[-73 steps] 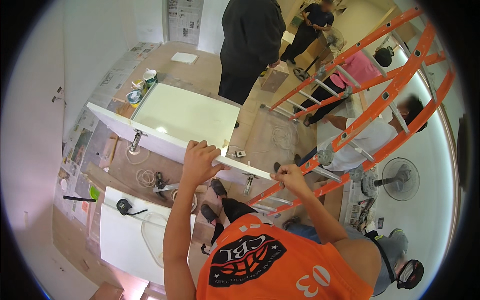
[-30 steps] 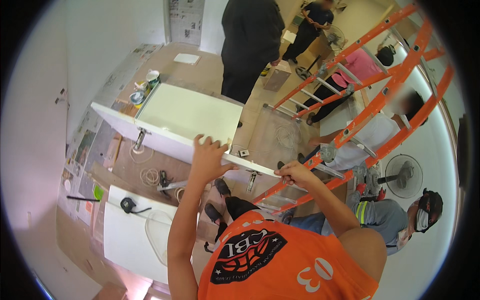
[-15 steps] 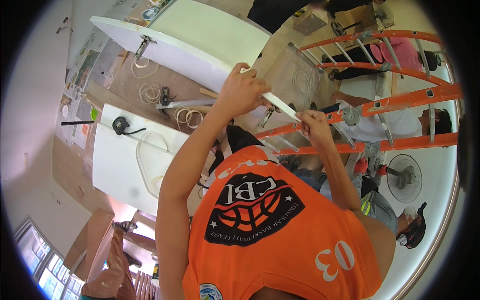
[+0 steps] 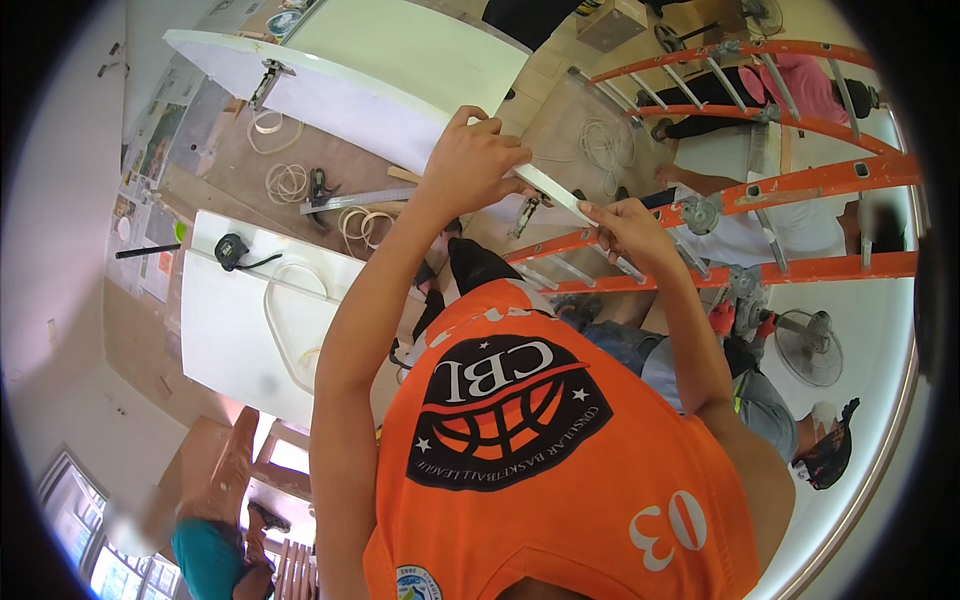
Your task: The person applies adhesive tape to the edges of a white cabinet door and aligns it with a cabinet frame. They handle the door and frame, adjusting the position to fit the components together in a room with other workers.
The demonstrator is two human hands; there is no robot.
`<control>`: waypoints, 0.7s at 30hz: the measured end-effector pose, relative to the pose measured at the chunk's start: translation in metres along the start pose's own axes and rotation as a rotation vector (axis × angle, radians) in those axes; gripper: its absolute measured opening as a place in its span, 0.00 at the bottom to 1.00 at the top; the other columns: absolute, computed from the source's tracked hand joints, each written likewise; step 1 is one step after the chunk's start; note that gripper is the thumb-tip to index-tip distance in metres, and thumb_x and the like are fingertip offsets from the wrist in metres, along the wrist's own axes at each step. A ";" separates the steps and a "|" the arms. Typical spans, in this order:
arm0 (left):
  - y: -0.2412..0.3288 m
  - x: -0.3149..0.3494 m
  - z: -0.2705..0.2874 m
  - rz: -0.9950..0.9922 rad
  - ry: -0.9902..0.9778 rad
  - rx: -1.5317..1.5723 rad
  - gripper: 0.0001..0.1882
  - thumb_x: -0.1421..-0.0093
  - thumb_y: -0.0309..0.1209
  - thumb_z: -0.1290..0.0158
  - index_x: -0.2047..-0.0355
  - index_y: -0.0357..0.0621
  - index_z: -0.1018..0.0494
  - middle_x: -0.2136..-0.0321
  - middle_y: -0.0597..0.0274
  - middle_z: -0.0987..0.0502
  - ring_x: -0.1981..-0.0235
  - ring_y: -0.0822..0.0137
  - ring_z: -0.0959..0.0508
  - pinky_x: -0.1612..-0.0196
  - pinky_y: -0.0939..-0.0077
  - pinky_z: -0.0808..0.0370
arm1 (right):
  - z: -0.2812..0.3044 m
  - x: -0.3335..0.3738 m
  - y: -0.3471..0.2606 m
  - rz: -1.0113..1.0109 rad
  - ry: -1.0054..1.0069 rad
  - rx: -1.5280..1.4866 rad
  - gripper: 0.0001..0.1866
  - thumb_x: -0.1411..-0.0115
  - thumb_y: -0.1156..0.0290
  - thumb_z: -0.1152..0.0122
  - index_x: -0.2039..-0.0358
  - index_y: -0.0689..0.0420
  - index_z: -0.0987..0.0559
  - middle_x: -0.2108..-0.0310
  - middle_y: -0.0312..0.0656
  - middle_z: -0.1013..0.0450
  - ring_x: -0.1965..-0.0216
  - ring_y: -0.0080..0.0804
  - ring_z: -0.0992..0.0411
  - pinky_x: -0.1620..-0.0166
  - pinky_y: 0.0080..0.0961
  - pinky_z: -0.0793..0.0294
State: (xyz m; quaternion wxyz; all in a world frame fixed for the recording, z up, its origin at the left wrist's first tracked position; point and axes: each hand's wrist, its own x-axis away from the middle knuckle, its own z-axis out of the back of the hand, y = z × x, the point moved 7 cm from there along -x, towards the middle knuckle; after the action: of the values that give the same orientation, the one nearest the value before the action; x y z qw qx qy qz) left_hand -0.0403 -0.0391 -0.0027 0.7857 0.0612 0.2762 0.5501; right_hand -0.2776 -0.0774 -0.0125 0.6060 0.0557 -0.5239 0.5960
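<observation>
A long white door panel (image 4: 330,105) with metal hinges slants across the upper middle. My left hand (image 4: 475,165) is closed over its narrow edge, thumb on one side and fingers on the other. Farther right, my right hand (image 4: 632,235) pinches the end of the same edge, its thumb on top and its fingers curled partly out of sight. One hinge (image 4: 528,214) hangs just below the edge between my hands; another hinge (image 4: 268,82) sits near the far left end.
Orange ladders (image 4: 740,205) stand close to my right hand, with several people beyond. To the left, a white panel (image 4: 225,330) carries a black tape measure (image 4: 232,250). Pale strip coils (image 4: 287,184) and a black-handled tool (image 4: 319,190) lie behind it. A fan (image 4: 808,347) stands right.
My right hand's fingers have shifted, with the thumb now laid along the top of the edge. My left hand keeps its hold. The view has shifted slightly.
</observation>
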 end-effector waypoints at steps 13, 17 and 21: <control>0.055 0.009 -0.031 0.048 0.144 0.222 0.17 0.53 0.44 0.33 0.65 0.53 0.19 0.67 0.70 0.21 0.53 0.68 0.24 0.34 0.52 0.40 | -0.007 0.001 -0.004 0.033 0.054 -0.231 0.20 0.36 0.62 0.35 0.83 0.56 0.26 0.90 0.28 0.41 0.92 0.15 0.47 0.88 0.19 0.51; 0.058 0.011 -0.034 0.083 0.211 0.173 0.16 0.57 0.42 0.32 0.69 0.52 0.19 0.70 0.73 0.22 0.55 0.69 0.24 0.37 0.59 0.37 | -0.011 0.003 -0.008 0.042 0.067 -0.350 0.18 0.36 0.67 0.37 0.83 0.56 0.27 0.90 0.28 0.41 0.91 0.14 0.50 0.88 0.18 0.53; 0.058 0.010 -0.035 0.076 0.263 0.258 0.15 0.58 0.42 0.32 0.71 0.53 0.20 0.70 0.76 0.21 0.56 0.70 0.24 0.38 0.60 0.36 | -0.011 0.013 -0.013 0.045 0.090 -0.418 0.18 0.37 0.70 0.37 0.84 0.56 0.28 0.89 0.28 0.41 0.91 0.14 0.50 0.88 0.17 0.53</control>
State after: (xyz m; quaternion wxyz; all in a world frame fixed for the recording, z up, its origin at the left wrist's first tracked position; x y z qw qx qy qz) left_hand -0.1040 -0.0153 -0.0125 0.7072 0.0994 0.4423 0.5426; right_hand -0.2649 -0.0652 -0.0012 0.6137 -0.1095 -0.6095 0.4898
